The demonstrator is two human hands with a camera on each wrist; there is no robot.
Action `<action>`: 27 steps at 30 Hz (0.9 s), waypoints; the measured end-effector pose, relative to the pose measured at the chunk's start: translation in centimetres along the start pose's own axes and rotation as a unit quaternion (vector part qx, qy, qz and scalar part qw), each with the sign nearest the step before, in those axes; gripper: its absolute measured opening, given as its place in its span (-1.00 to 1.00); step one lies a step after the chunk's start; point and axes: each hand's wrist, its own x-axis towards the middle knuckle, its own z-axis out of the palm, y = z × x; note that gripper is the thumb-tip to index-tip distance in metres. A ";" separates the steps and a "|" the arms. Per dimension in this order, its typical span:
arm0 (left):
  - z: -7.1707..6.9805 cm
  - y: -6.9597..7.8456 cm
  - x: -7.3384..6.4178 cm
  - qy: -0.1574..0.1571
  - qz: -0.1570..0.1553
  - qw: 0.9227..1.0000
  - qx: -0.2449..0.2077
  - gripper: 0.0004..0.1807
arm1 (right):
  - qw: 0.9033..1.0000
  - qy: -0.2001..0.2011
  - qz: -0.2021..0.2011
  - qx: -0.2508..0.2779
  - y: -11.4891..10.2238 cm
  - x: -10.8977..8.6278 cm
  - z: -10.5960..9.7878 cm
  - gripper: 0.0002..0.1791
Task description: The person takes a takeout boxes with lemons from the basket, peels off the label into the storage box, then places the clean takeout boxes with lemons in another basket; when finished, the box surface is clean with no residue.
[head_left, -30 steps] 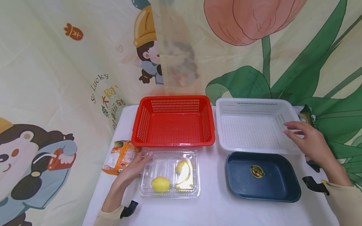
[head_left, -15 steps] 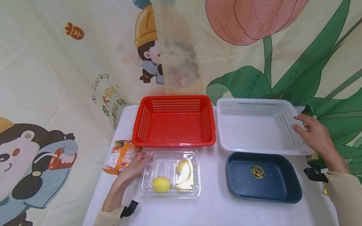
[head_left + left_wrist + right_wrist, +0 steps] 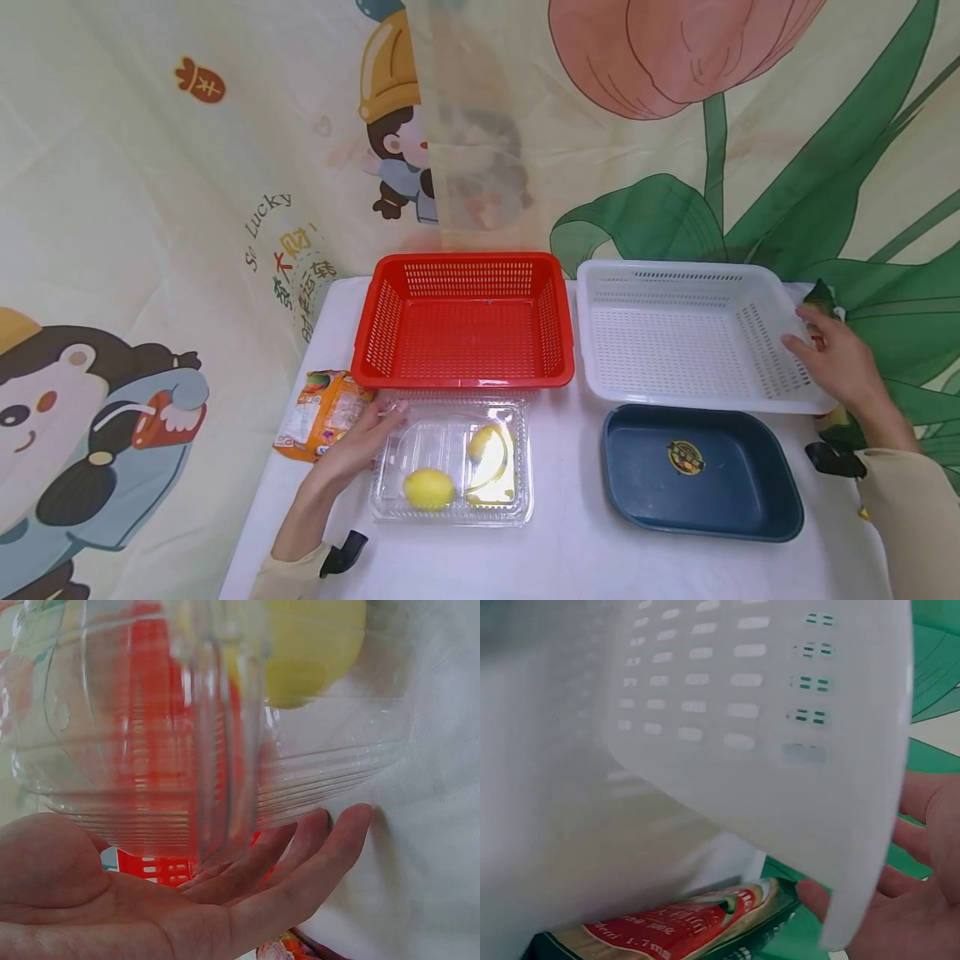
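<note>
My left hand [image 3: 362,436] lies at the left side of a clear plastic clamshell box [image 3: 450,417]. In the left wrist view its loosely curved fingers [image 3: 300,892] are close against the ridged side of the box. Yellow lemons [image 3: 429,489] show inside, one partly behind glare on the lid. At the right rim of the white basket [image 3: 660,354] is my right hand [image 3: 843,358], its fingers relaxed. In the right wrist view the rim hides part of these fingers [image 3: 915,840]. A green and red food packet [image 3: 660,930] lies beside the basket, near the right hand.
A red basket [image 3: 463,333] stands behind the clear box. A dark blue basin [image 3: 701,500] with a round sticker sits before the white basket. An orange snack bag [image 3: 322,417] lies left of the left hand. Printed curtains [image 3: 480,100] hang behind the table.
My right hand has moved right and slightly down, from over the white basket to its right rim. The left hand has stayed beside the clear box.
</note>
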 end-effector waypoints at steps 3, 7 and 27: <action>-0.1 0.0 -0.1 -0.001 -0.002 1.000 0.002 -0.20 | 1.000 -0.007 0.007 0.001 0.4 0.1 0.1 -0.27; -0.1 0.1 -0.2 -0.001 -0.006 1.000 0.006 -0.19 | 1.000 -0.015 0.011 0.005 0.9 0.2 0.3 -0.27; 0.0 -0.3 -0.1 0.002 0.017 1.000 -0.005 -0.17 | 0.999 -0.020 0.040 0.022 1.4 0.0 0.9 -0.30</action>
